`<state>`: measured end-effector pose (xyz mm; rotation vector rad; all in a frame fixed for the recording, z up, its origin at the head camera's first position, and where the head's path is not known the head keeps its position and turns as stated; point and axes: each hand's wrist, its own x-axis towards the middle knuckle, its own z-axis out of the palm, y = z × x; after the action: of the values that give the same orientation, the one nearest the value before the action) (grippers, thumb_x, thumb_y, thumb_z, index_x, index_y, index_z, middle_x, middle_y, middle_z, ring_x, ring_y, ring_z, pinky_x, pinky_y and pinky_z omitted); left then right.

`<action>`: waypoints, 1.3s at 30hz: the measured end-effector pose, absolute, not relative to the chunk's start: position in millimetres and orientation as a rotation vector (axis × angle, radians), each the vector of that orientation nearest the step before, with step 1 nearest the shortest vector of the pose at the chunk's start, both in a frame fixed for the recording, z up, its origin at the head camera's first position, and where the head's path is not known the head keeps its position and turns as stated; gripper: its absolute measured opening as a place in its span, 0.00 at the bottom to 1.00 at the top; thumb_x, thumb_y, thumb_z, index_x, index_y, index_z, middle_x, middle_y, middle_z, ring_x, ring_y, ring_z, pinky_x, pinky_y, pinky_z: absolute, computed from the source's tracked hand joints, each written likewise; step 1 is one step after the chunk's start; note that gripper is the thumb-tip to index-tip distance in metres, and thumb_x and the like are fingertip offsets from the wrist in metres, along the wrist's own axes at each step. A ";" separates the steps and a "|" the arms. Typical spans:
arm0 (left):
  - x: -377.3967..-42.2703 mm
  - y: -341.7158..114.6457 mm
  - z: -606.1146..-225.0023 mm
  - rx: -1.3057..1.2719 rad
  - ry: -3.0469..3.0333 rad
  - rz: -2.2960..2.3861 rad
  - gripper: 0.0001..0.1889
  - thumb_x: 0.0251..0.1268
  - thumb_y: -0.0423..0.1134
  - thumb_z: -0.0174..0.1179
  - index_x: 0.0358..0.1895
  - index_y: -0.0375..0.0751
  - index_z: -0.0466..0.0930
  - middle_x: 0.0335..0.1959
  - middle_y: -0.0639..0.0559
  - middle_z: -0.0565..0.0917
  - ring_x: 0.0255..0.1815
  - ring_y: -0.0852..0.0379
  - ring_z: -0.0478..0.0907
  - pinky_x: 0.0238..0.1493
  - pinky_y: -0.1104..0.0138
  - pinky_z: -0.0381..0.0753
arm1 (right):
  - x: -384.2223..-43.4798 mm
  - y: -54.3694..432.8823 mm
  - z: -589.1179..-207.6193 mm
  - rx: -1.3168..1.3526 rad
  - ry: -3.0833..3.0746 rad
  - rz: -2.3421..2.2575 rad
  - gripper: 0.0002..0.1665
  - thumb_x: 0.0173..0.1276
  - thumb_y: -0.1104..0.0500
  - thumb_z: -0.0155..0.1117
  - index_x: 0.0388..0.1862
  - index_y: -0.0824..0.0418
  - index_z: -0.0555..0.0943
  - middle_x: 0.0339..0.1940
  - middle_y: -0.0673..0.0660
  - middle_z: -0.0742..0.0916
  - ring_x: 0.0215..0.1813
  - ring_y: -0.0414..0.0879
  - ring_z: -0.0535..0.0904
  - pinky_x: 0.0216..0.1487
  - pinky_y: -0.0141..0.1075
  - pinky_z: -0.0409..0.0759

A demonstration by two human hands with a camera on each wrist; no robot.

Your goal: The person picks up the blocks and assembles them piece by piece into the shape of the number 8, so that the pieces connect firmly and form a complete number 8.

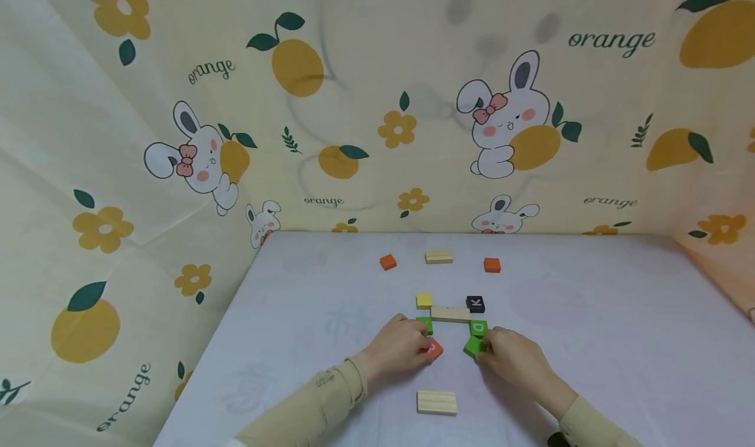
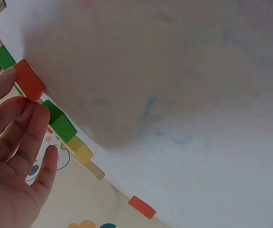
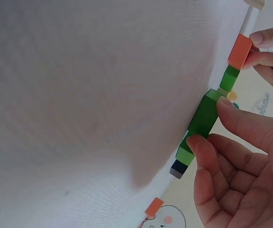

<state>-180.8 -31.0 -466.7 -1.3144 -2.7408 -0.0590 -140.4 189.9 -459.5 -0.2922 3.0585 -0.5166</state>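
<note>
In the head view my left hand [image 1: 396, 349] pinches an orange letter block [image 1: 435, 349] between thumb and fingers. To its right, my right hand [image 1: 519, 360] pinches a green block [image 1: 472, 348], set at a slant. Both blocks are at the table surface. Just behind the orange block lies another green block [image 1: 425, 325], partly covered by the left hand. A green block marked D [image 1: 479, 328] lies behind the right hand's block. The left wrist view shows thumb and fingertips on the orange block [image 2: 30, 80]; the right wrist view shows the same on the green block [image 3: 205, 114].
A wooden plank [image 1: 450, 314] lies between a yellow block [image 1: 424, 301] and a black K block [image 1: 475, 304]. Farther back are two orange blocks [image 1: 388, 262] and a wooden piece [image 1: 439, 257]. Nearer me lies a wooden piece [image 1: 436, 402]. Patterned cloth [image 1: 436, 191] hangs behind the white table.
</note>
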 end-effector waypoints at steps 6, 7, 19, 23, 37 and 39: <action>-180.8 -30.0 -467.2 -1.313 -2.743 -0.073 0.09 0.59 0.50 0.60 0.29 0.53 0.87 0.23 0.64 0.74 0.23 0.69 0.65 0.38 0.70 0.69 | -140.4 190.1 -459.3 -0.298 3.056 -0.505 0.09 0.50 0.58 0.72 0.27 0.61 0.82 0.22 0.50 0.80 0.24 0.40 0.68 0.24 0.34 0.69; -180.6 -29.9 -467.0 -1.311 -2.746 -0.075 0.09 0.59 0.50 0.60 0.29 0.52 0.87 0.23 0.64 0.74 0.23 0.69 0.64 0.38 0.70 0.69 | -140.5 190.2 -459.3 -0.300 3.059 -0.502 0.09 0.50 0.58 0.72 0.27 0.61 0.82 0.22 0.50 0.81 0.24 0.39 0.69 0.24 0.34 0.70; -182.1 -27.9 -467.7 -1.309 -2.749 -0.080 0.09 0.58 0.50 0.62 0.28 0.53 0.87 0.25 0.64 0.77 0.24 0.69 0.69 0.38 0.71 0.69 | -138.6 189.7 -459.0 -0.315 3.063 -0.484 0.09 0.50 0.58 0.72 0.28 0.61 0.82 0.21 0.49 0.79 0.23 0.39 0.67 0.23 0.33 0.68; -183.0 -26.6 -467.6 -1.294 -2.751 -0.086 0.08 0.59 0.49 0.61 0.28 0.54 0.87 0.25 0.64 0.77 0.24 0.70 0.69 0.38 0.71 0.69 | -138.1 190.1 -458.9 -0.309 3.078 -0.486 0.10 0.50 0.58 0.72 0.29 0.62 0.82 0.21 0.50 0.79 0.23 0.39 0.68 0.23 0.32 0.69; -183.0 -25.6 -464.4 -1.243 -2.795 -0.114 0.08 0.56 0.50 0.63 0.26 0.53 0.84 0.26 0.64 0.76 0.24 0.70 0.68 0.39 0.70 0.68 | -138.2 190.9 -459.7 -0.279 3.068 -0.477 0.12 0.50 0.57 0.73 0.30 0.62 0.82 0.22 0.50 0.80 0.24 0.39 0.68 0.26 0.32 0.71; -183.0 -25.2 -464.5 -1.238 -2.799 -0.118 0.08 0.56 0.51 0.63 0.26 0.53 0.84 0.26 0.64 0.76 0.23 0.70 0.67 0.39 0.70 0.67 | -138.3 191.4 -459.7 -0.281 3.066 -0.474 0.12 0.50 0.57 0.73 0.30 0.62 0.82 0.22 0.50 0.80 0.24 0.39 0.68 0.26 0.32 0.71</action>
<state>-183.0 -25.2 -464.5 -1.2380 -2.7993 -0.1177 -138.3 191.4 -459.7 -0.2812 3.0663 -0.4738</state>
